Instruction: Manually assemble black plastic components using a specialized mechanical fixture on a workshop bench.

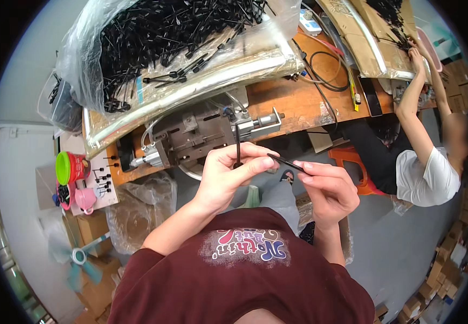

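My left hand point(217, 178) is closed, pinching a thin black rod point(238, 139) that stands up past its fingers. A second slim black rod point(285, 161) slants between my two hands. Its left end lies at my left fingertips, and its right end is pinched by the fingers of my right hand point(328, 191). Whether the two rods touch is hidden by my left fingers. Just beyond my hands, a metal fixture with air cylinders point(193, 135) sits at the front of the wooden bench point(271, 100).
A plastic-lined tray point(207, 89) heaped with black rod-like parts point(169, 38) fills the bench's back left. Cables point(328, 70) and a dark phone-like slab point(370, 97) lie rightward. At right, a seated co-worker point(428, 173) handles similar parts. A fan point(77, 255) stands lower left.
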Demonstrator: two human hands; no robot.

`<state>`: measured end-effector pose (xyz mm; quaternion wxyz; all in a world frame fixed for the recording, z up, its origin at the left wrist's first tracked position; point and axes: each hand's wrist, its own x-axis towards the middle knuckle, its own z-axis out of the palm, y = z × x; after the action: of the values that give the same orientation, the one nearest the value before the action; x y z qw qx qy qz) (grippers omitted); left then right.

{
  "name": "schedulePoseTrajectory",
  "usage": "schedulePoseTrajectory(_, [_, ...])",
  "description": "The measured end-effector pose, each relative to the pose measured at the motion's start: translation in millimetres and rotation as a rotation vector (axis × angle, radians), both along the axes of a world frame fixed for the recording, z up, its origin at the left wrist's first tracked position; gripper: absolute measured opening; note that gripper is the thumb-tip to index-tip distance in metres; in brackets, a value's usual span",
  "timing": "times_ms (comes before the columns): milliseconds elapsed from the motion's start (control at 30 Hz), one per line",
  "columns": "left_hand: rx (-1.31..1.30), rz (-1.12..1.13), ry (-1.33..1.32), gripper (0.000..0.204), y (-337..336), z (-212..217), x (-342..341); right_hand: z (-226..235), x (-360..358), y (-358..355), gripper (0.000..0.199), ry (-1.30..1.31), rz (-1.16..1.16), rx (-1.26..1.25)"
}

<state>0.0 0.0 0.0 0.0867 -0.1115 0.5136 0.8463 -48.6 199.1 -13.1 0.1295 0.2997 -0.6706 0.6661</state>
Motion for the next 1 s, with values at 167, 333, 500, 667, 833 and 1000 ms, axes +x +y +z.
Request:
schedulePoseTrajectory(167, [-0.012,0.036,0.061,0.020,32.2,6.7,-12.6,6.9,-20.0,23.4,0.014,0.313,-0.015,0.118])
schedulePoseTrajectory(333, [0.086,0.022,-0.025,0.018,20.6,0.2,2.0,-11.4,-10.9,0.4,0.024,0.379,0.003,0.195])
schedulePoseTrajectory(500, [0.139,0.067,-0.427,0.027,0.7,-83.4,56.7,-48.4,14.4,-6.7,0.039,-0.080,0.113,0.279])
schedulePoseTrajectory(667, [0.352,0.380,-0.740,0.025,-8.9,-242.3,83.3,-165.4,51.9,19.4,0.030,-0.437,0.315,0.746])
schedulePoseTrajectory(833, [0.493,0.484,-0.546,0.065,-35.2,-317.8,47.6,-271.8,96.4,20.6,0.027,-0.737,0.542,0.783])
schedulePoseTrajectory(1000, [-0.269,0.411,-0.418,0.056,-29.7,-316.9,125.8,-381.2,125.7,8.9,0.030,-0.723,0.623,1.103])
